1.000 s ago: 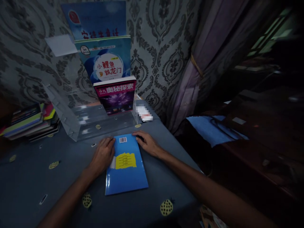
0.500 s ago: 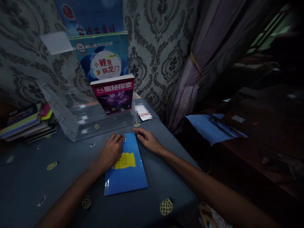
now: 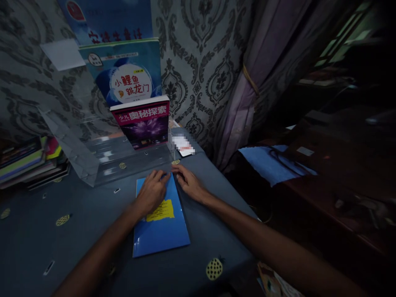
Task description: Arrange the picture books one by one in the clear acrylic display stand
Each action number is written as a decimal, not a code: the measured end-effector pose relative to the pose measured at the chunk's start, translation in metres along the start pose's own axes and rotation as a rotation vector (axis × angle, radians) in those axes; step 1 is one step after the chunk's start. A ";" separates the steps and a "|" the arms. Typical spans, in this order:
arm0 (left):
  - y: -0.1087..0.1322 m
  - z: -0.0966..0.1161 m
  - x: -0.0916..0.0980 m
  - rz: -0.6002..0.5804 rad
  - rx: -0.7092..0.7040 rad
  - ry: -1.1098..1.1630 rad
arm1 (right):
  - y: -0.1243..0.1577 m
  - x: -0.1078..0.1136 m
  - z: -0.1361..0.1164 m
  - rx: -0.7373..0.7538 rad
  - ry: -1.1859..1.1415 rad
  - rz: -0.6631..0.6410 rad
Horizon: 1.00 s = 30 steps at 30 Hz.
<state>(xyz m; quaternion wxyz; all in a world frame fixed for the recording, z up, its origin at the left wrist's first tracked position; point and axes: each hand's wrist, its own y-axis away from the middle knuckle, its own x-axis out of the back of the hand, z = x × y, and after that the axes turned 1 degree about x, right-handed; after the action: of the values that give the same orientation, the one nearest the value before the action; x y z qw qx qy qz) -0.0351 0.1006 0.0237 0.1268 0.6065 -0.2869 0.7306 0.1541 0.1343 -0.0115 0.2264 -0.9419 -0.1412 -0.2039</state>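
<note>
A blue book with a yellow text patch lies flat on the table, its long side running away from me. My left hand rests over its upper part, fingers spread and index finger reaching to the far right corner. Just off that same corner is my right hand, thumb and fingers loosely apart, fingertips at or very near the book's edge; whether they touch it I cannot tell. Beyond both hands, a clear tiered book stand holds a purple-and-black book, a teal book and a darker blue book.
A stack of books sits at the left of the table. A phone lies right of the stand. The patterned tablecloth ends at the right, where a purple curtain hangs. Farther right, a blue cloth lies on dark furniture.
My left hand has slid right across the book, its fingertips now at the far right corner near my right hand. The view has shifted slightly. The book stays flat.
</note>
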 end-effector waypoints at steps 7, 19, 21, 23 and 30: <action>-0.003 -0.001 -0.004 0.005 0.014 0.026 | 0.003 0.000 -0.002 0.066 0.131 0.018; 0.000 -0.002 -0.007 0.020 -0.043 0.022 | 0.000 0.001 -0.002 0.076 0.127 -0.007; 0.000 -0.002 -0.007 0.015 -0.040 0.026 | 0.000 0.001 -0.002 0.072 0.126 -0.009; -0.001 -0.001 -0.006 0.003 -0.035 0.021 | 0.000 0.001 -0.002 0.070 0.132 -0.009; 0.001 -0.002 -0.005 0.035 -0.053 0.044 | 0.002 0.002 -0.006 0.094 0.128 0.024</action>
<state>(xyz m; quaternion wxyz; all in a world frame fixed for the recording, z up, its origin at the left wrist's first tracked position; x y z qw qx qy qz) -0.0357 0.1020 0.0186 0.1362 0.5815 -0.3139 0.7381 0.1544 0.1302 -0.0062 0.2813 -0.9169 -0.1245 -0.2543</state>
